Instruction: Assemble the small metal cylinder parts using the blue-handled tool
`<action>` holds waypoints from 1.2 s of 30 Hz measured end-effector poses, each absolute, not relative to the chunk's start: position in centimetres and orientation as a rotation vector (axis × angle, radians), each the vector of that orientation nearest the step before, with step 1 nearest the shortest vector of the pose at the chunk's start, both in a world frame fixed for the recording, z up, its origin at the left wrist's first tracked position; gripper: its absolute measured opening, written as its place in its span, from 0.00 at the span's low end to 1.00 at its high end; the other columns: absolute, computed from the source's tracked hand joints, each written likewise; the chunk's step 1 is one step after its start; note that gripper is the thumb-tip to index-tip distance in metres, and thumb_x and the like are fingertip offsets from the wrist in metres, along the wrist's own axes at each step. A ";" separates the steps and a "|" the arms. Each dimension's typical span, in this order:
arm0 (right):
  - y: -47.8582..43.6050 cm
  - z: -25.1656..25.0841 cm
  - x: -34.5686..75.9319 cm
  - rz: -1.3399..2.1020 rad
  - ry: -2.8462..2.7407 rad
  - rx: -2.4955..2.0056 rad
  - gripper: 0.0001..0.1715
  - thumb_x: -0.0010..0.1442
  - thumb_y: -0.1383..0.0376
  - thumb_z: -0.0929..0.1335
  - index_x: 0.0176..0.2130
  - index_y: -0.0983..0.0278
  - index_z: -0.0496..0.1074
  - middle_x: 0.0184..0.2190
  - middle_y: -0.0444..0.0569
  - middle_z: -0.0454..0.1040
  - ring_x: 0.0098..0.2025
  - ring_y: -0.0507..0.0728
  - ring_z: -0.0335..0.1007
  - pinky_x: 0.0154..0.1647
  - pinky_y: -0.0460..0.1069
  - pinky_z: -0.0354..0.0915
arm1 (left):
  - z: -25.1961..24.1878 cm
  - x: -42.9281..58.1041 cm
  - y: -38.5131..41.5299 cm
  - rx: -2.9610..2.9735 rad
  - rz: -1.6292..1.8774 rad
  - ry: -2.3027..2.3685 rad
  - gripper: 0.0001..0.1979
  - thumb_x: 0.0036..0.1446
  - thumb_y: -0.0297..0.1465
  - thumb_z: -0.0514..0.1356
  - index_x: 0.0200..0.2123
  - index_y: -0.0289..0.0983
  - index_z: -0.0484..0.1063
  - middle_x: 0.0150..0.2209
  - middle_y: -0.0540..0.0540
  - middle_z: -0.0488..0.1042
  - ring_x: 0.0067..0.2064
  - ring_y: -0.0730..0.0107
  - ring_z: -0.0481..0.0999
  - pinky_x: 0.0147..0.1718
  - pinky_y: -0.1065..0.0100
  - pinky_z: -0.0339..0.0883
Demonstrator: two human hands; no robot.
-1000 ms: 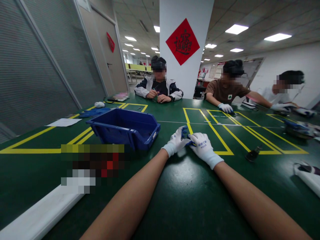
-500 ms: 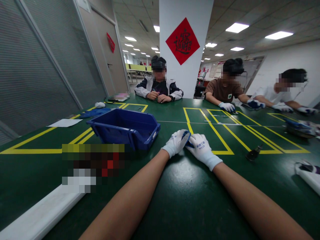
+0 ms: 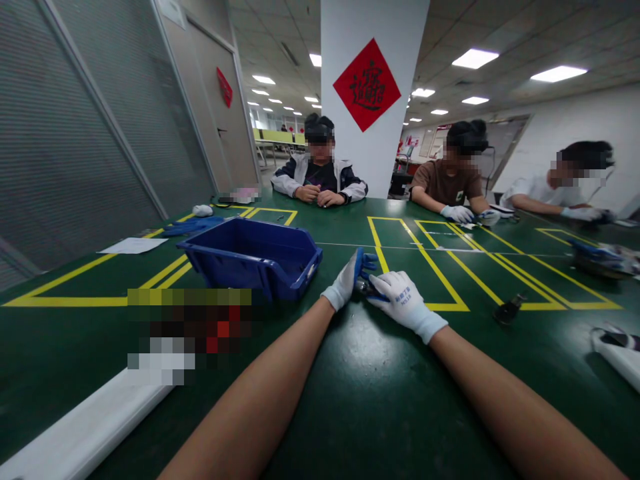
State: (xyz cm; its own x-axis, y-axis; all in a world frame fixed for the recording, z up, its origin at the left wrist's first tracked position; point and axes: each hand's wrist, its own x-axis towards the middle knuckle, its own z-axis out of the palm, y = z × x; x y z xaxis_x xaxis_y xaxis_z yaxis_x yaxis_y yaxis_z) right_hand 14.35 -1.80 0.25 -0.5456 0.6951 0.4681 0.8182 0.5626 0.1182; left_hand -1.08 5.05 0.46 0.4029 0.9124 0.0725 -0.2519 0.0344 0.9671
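Both my hands wear white knit gloves with blue-coated palms. My left hand (image 3: 346,280) stands on edge over the green table, its blue palm turned right and its fingers stretched out and apart. Close against that palm is a small, dark, shiny metallic piece (image 3: 365,287), too small and covered to name. My right hand (image 3: 404,301) has its fingers closed on this piece, back of the hand up. Whether the left palm also touches the piece, I cannot tell. A blue plastic parts bin (image 3: 250,257) stands to the left of my hands.
A dark small tool-like object (image 3: 508,309) lies to the right. A long white bar (image 3: 95,420) sits front left beside a blurred patch. Yellow tape (image 3: 440,273) marks the green table (image 3: 380,413). Across it sit several people, some gloved. A paper sheet (image 3: 134,246) lies left.
My left hand has opened and turned its palm right, uncovering the small metallic piece at my right fingertips. My right hand has barely moved. The gloved co-workers' hands at right have shifted.
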 end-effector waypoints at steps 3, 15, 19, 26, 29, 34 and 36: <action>-2.0 0.3 14.0 -0.459 -2.456 -1.207 0.24 0.60 0.52 0.63 0.49 0.64 0.68 0.42 0.55 0.71 0.43 0.59 0.64 0.45 0.54 0.55 | 0.1 -0.7 5.2 1.264 1.012 0.701 0.37 0.56 0.57 0.41 0.44 0.33 0.72 0.38 0.40 0.76 0.44 0.61 0.75 0.44 0.61 0.69; -1.8 0.2 14.2 -0.390 -2.407 -1.282 0.23 0.60 0.51 0.63 0.47 0.64 0.69 0.40 0.53 0.72 0.42 0.58 0.65 0.44 0.52 0.56 | -0.4 -0.6 4.7 1.672 1.053 0.857 0.33 0.62 0.50 0.35 0.46 0.36 0.70 0.45 0.43 0.74 0.49 0.64 0.73 0.51 0.62 0.65; -1.5 -0.1 14.2 -0.338 -2.343 -1.332 0.24 0.59 0.52 0.65 0.49 0.64 0.69 0.41 0.53 0.73 0.42 0.59 0.66 0.44 0.53 0.58 | 0.0 -0.5 4.0 1.946 1.186 1.248 0.24 0.65 0.42 0.38 0.49 0.38 0.68 0.49 0.42 0.71 0.53 0.63 0.68 0.56 0.61 0.58; -0.8 -0.5 14.2 -0.143 -1.986 -1.315 0.21 0.62 0.55 0.61 0.49 0.64 0.69 0.43 0.52 0.73 0.44 0.57 0.68 0.46 0.50 0.61 | 0.1 -1.4 4.3 2.132 1.230 1.451 0.24 0.64 0.44 0.41 0.51 0.36 0.65 0.49 0.39 0.69 0.52 0.62 0.68 0.53 0.63 0.60; -0.6 -0.6 14.7 -0.243 -1.983 -1.363 0.23 0.60 0.54 0.63 0.51 0.64 0.69 0.44 0.54 0.73 0.46 0.60 0.67 0.47 0.53 0.60 | -0.2 -1.9 4.2 2.254 0.964 1.359 0.28 0.63 0.47 0.37 0.44 0.38 0.70 0.43 0.41 0.73 0.48 0.61 0.72 0.50 0.62 0.62; -0.7 -0.7 15.0 -0.335 -2.063 -1.380 0.28 0.58 0.55 0.66 0.54 0.65 0.66 0.46 0.54 0.72 0.47 0.60 0.65 0.47 0.54 0.59 | -0.4 -2.1 4.2 2.327 0.899 1.310 0.30 0.63 0.47 0.35 0.42 0.37 0.71 0.43 0.40 0.74 0.47 0.60 0.72 0.50 0.61 0.62; -0.7 -0.7 15.0 -0.329 -2.063 -1.385 0.28 0.58 0.55 0.66 0.54 0.65 0.66 0.46 0.54 0.72 0.47 0.60 0.65 0.47 0.54 0.59 | -0.4 -2.1 4.3 2.351 0.877 1.297 0.29 0.63 0.47 0.36 0.43 0.37 0.71 0.43 0.40 0.74 0.48 0.61 0.72 0.50 0.62 0.62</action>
